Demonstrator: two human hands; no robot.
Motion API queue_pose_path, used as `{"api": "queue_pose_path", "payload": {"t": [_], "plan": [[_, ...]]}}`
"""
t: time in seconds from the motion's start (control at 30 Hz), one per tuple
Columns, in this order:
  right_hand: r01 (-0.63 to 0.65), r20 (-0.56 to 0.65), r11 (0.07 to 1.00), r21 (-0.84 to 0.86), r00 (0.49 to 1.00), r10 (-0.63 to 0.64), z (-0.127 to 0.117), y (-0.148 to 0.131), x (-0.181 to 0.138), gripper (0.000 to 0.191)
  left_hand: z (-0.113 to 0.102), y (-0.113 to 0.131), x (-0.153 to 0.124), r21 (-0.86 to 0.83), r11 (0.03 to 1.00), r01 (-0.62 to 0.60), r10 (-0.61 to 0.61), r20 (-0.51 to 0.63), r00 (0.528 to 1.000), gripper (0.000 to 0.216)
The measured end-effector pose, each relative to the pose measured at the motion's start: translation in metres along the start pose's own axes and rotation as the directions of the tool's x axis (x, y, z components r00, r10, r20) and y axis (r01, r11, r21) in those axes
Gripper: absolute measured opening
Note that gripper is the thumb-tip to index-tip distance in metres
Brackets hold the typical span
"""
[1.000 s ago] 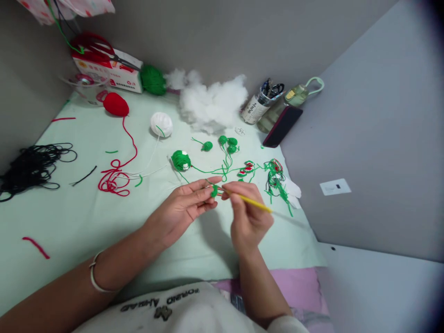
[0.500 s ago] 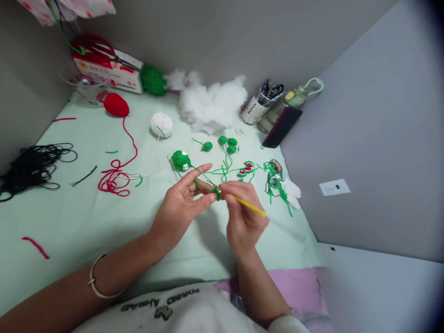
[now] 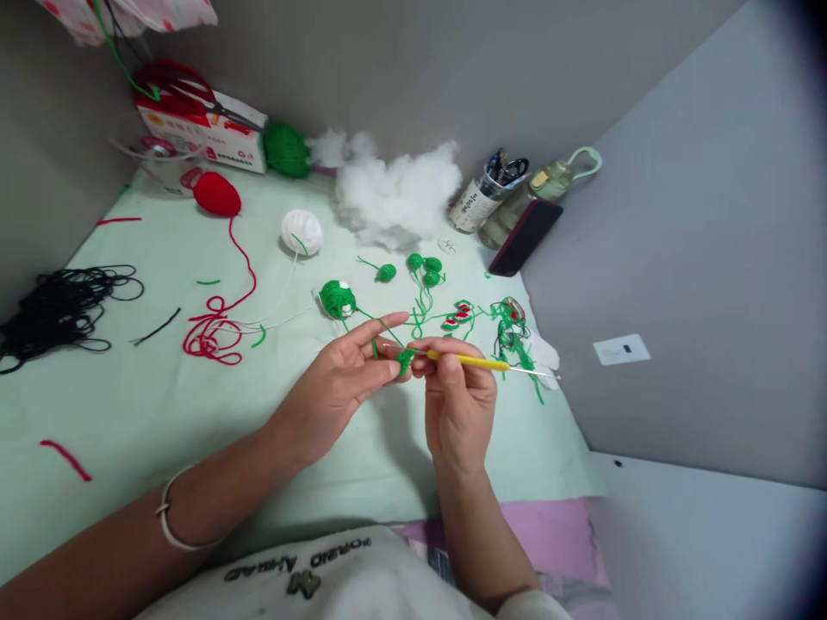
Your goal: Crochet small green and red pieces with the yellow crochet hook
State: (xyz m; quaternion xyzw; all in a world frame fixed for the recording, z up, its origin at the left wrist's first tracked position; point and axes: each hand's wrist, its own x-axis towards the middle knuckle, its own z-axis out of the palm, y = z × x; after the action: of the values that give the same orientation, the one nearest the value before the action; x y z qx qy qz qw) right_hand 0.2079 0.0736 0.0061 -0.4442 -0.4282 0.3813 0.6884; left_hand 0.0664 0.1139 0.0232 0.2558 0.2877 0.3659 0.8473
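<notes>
My left hand [image 3: 345,370] pinches a small green crochet piece [image 3: 405,362] between thumb and fingers, its index finger stretched out with green yarn running over it. That yarn leads back to a green yarn ball [image 3: 337,299] just beyond the hand. In my right hand [image 3: 462,387] is a crochet hook [image 3: 478,361] with a yellow grip, lying nearly level. Its front end is at the green piece, and its thin metal rear end points right. The right fingertips come close to the piece; whether they touch it I cannot tell.
Behind the hands lie small green crocheted balls [image 3: 432,265], white stuffing [image 3: 401,194] and a white yarn ball [image 3: 301,232]. Red yarn [image 3: 216,195] and black cord [image 3: 58,310] lie left. A pen cup [image 3: 478,202], phone [image 3: 526,237] and yarn scraps [image 3: 517,340] are right, near grey partitions.
The crochet hook has turned from slanting down to the right to nearly level, and its metal rear end now shows. My right hand has rotated with it. The left index finger reaches slightly farther right.
</notes>
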Motion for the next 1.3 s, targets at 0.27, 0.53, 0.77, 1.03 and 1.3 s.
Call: {"api": "queue_pose_path", "payload": {"t": [0.27,0.53,0.77,1.03,1.3], "plan": [[-0.021,-0.005,0.999,-0.045,1.0,0.02,0.0,0.002,0.0,0.013,-0.006,-0.002,0.0,0.158,0.985,-0.074,0.07,0.031,0.997,0.055],[0.124,-0.01,0.975,-0.184,0.992,-0.128,0.002,-0.001,-0.003,0.013,-0.004,-0.001,0.001,0.097,0.993,-0.069,0.07,-0.013,0.997,0.045],[0.241,0.028,0.927,-0.287,0.97,-0.243,0.004,0.0,-0.004,0.013,-0.002,0.002,0.002,0.059,0.996,-0.06,0.061,-0.015,0.998,0.047],[0.042,-0.101,0.997,-0.058,0.994,-0.048,-0.008,-0.008,0.003,0.013,-0.01,0.01,0.003,-0.01,0.999,0.039,-0.038,0.017,0.999,0.037],[0.323,0.172,0.824,-0.465,0.946,-0.274,0.0,-0.008,-0.006,0.024,-0.006,-0.003,0.0,0.135,0.983,-0.127,0.129,-0.004,0.992,0.05]]}}
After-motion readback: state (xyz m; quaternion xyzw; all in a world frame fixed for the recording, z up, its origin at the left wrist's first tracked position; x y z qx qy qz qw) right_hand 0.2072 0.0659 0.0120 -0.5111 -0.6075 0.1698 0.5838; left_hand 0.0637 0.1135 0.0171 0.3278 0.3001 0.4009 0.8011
